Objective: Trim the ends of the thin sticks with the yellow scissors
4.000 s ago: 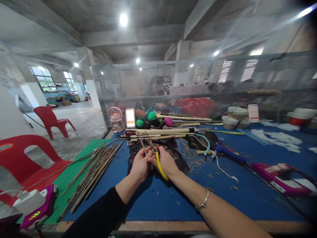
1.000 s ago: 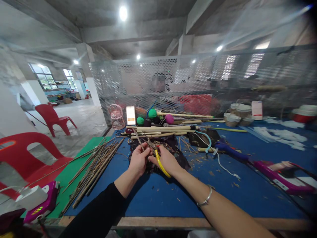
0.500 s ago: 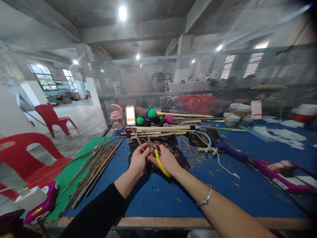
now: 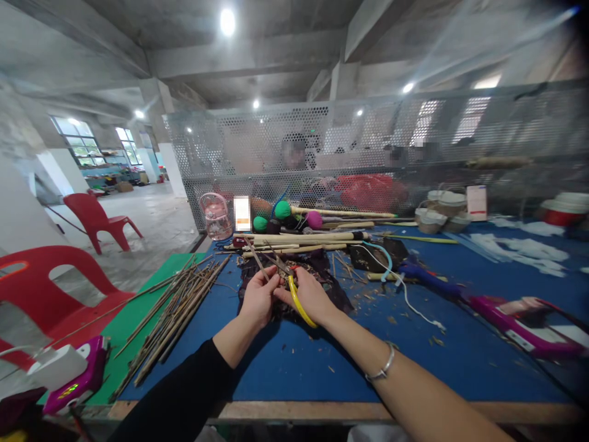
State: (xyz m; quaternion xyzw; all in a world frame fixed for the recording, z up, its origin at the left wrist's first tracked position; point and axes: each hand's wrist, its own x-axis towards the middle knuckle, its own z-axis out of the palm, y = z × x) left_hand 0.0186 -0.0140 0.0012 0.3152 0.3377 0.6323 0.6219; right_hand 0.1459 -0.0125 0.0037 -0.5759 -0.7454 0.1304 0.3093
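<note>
My left hand [image 4: 258,299] is closed on a thin brown twig [image 4: 256,256] that slants up and to the left from my fingers. In my right hand [image 4: 311,296] are yellow-handled scissors [image 4: 299,307], their blades partly apart and pointing up-left beside the twig. Both hands are close together over a dark cloth [image 4: 338,291] strewn with small twig clippings. I cannot tell whether the blades touch the twig. To the left lies a loose bundle of long twigs [image 4: 184,307], across the blue and green table coverings.
Peeled sticks [image 4: 304,240] lie across the back with green [image 4: 282,209] and magenta yarn balls [image 4: 314,220]. A pink bottle [image 4: 217,218] stands behind left. Purple power strips lie at left [image 4: 92,374] and right [image 4: 515,328]. A perforated metal screen [image 4: 257,147] closes the rear.
Almost nothing differs. The scissors' blades seem slightly shifted, while both hands keep their place and their hold.
</note>
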